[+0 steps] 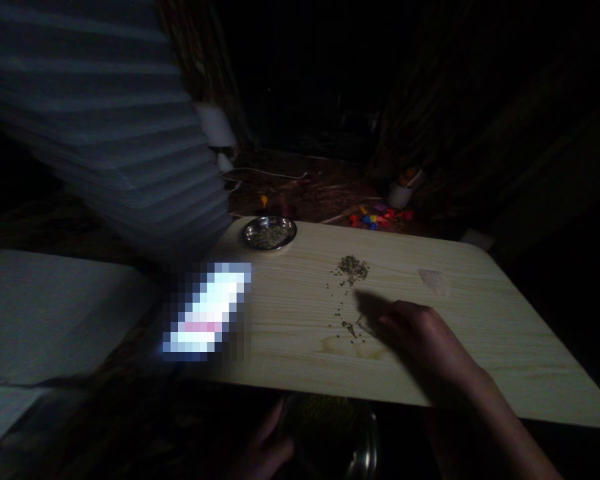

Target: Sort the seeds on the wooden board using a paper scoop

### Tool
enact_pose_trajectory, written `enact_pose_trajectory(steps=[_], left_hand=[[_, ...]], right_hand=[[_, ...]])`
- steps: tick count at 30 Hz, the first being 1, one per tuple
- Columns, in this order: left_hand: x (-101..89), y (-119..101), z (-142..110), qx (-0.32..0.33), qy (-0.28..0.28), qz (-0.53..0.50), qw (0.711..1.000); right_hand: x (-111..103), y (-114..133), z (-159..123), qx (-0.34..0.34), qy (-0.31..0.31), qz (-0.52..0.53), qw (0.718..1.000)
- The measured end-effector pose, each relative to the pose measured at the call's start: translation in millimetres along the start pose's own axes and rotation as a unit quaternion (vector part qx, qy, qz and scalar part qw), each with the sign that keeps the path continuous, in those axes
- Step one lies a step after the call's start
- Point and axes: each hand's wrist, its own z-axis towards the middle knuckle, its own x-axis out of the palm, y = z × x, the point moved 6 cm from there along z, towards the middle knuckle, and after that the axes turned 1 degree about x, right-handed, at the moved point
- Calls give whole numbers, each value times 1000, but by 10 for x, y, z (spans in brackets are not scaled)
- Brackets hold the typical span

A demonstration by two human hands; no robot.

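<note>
My right hand (423,337) is over the low wooden table, its fingers pinched together. A thin pale edge shows at the fingertips, too dim to make out. Just left of them lies a small scatter of dark grains (350,328), and a bigger heap of grains (353,268) sits farther back. Below the table's near edge, my left hand (267,448) grips the left side of a shiny metal bowl (369,448). Greenish grains (330,408) fill part of that bowl; its lower part is in shadow.
The table (300,360) bears a small steel dish (291,241) of grains at its far left and a pale patch of fine grains (434,281) at right. A bright pixelated screen (207,310) is at its left edge. Colourful small items (380,219) lie beyond.
</note>
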Motion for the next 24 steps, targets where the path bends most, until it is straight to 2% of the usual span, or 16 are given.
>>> enact_pose_trajectory(steps=[11,15,20,24], left_hand=[[1,-60,-12,-3,9,-25,1000],[-27,-43,-12,-10,-1,-2,1000],[-6,-62,-1,15,20,-21,999],[4,-5,18,-5,8,-21,1000]], right_hand=[[31,-38,14,1,-8,3,1000],[23,-30,18,4,0,3,1000],[23,14,36,5,-2,7,1000],[52,54,34,0,6,5,1000]])
